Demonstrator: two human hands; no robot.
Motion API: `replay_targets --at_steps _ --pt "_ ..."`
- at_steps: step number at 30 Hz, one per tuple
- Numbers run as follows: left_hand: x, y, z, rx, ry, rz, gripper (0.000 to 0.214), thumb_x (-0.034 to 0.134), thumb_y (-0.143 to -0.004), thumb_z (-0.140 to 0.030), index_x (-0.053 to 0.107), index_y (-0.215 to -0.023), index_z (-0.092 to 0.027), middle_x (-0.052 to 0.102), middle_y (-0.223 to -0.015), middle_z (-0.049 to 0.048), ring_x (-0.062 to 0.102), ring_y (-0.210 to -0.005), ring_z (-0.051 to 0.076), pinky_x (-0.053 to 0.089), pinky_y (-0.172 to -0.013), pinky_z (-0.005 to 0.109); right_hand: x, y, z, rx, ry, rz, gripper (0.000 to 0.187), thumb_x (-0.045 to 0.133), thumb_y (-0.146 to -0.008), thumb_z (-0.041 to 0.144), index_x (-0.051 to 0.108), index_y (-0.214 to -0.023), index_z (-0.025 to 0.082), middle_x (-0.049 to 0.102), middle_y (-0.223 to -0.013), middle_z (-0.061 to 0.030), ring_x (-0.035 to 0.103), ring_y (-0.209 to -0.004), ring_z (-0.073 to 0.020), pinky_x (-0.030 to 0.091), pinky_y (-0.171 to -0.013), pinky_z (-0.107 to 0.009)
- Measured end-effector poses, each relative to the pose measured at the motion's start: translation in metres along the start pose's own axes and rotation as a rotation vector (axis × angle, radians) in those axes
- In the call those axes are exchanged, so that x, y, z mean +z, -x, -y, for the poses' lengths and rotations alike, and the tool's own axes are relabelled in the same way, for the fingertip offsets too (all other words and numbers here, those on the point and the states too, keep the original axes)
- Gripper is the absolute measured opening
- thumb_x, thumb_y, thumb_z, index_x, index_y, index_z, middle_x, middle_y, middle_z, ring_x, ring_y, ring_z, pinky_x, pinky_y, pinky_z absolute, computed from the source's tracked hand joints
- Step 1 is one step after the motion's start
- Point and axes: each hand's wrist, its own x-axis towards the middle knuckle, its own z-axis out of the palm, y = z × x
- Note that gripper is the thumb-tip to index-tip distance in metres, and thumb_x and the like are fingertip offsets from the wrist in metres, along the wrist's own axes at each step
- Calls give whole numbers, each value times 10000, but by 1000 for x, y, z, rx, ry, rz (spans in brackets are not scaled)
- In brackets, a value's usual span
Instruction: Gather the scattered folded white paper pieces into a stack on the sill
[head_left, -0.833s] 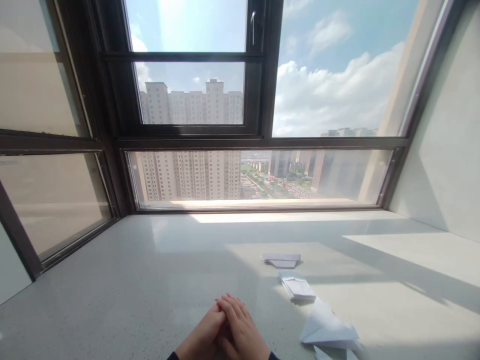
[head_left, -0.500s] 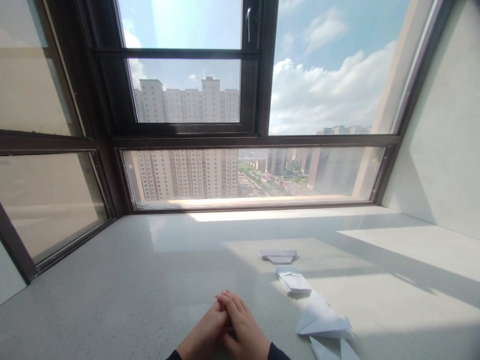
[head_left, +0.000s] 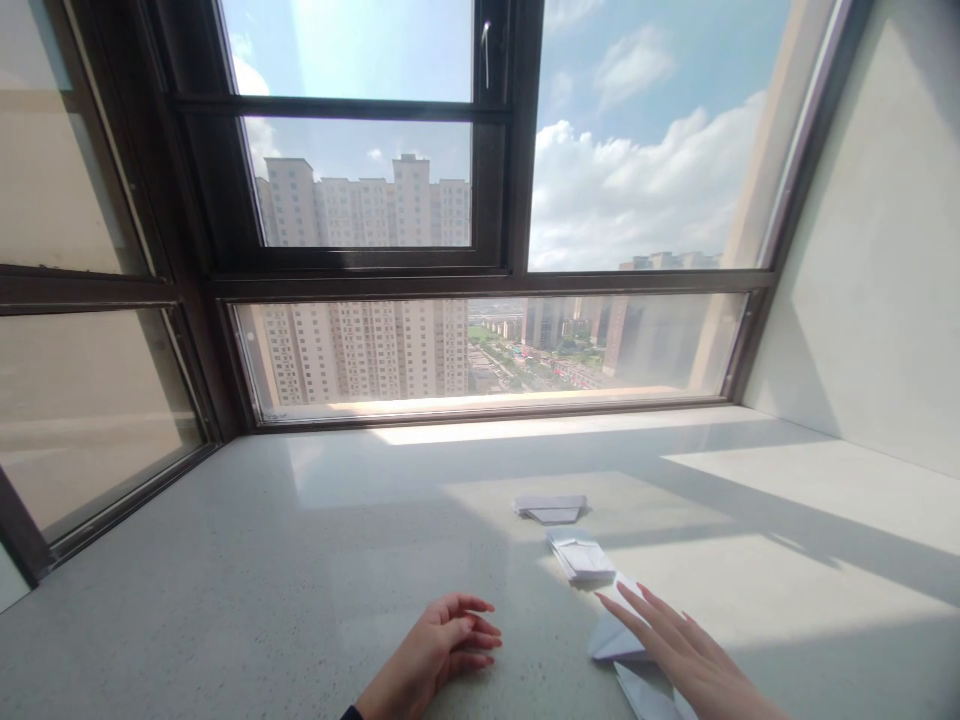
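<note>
My left hand (head_left: 448, 640) hovers over the pale sill at the bottom middle, fingers loosely curled and apart, with nothing in it. To its right, my right hand (head_left: 675, 640) stretches its fingers over a large folded white paper (head_left: 611, 638), hiding much of it. Whether the fingertips touch the paper I cannot tell. Below it, partly under the right hand, lies a pointed folded paper (head_left: 637, 690). Farther away are a squarish folded paper stack (head_left: 581, 556) and a flat folded paper strip with slanted lower corners (head_left: 551, 508).
The speckled white sill (head_left: 300, 560) reaches to a dark-framed window (head_left: 495, 285), with tall buildings (head_left: 367, 340) outside. A white wall (head_left: 862, 300) bounds the right side, and another window pane (head_left: 97, 410) stands at the left. Sunlight and shadow bands cross the sill.
My hands were clasped together and have parted. The right hand has moved right over the large folded paper; the left stays near the middle with its fingers loosened. The view has shifted slightly.
</note>
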Motion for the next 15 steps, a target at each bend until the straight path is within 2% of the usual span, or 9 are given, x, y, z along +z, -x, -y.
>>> replay_targets --at_steps 3,6,9,11,13,15 --pt "-1 -4 4 8 -33 -1 277 618 -632 -259 576 -876 -135 645 -836 93 604 -796 186 429 -741 320 8 4 -23 -15 -15 103 942 682 -478 432 277 -1310 259 218 -1394 -48 136 -1272 -306 164 -1009 -433" --pt "-1 -6 6 -2 -66 -10 279 627 -613 -272 575 -854 -140 642 -804 86 602 -775 187 424 -714 314 15 -6 -27 8 -39 134 1009 692 -458 435 247 -1324 173 232 -1385 -120 148 -1270 -307 180 -1005 -411" --pt "2 -5 5 32 -75 -11 268 602 -630 -289 570 -856 -150 638 -798 78 599 -767 179 418 -698 303 14 -31 -19 -22 -72 131 1073 692 -445 492 229 -1324 88 196 -1386 -179 106 -1276 -318 145 -1014 -414" --pt "4 -4 4 60 -80 -18 245 562 -636 -264 566 -855 -153 641 -766 60 597 -720 157 417 -658 277 10 -51 -11 -65 -135 156 1110 667 -455 558 187 -1332 76 145 -1398 -187 71 -1280 -313 117 -1023 -413" --pt "5 -3 2 53 -153 -1 228 509 -608 -202 580 -816 -143 635 -645 22 557 -547 108 387 -543 224 9 -71 1 -84 -208 274 1163 652 -431 609 164 -1336 66 106 -1400 -204 52 -1275 -332 116 -1021 -435" --pt "6 -1 1 7 -281 68 226 446 -566 -163 610 -715 -121 582 -484 -17 417 -369 61 277 -416 184 13 -86 16 -107 -238 342 1159 638 -431 632 184 -1333 65 117 -1396 -218 56 -1268 -358 106 -1017 -466"
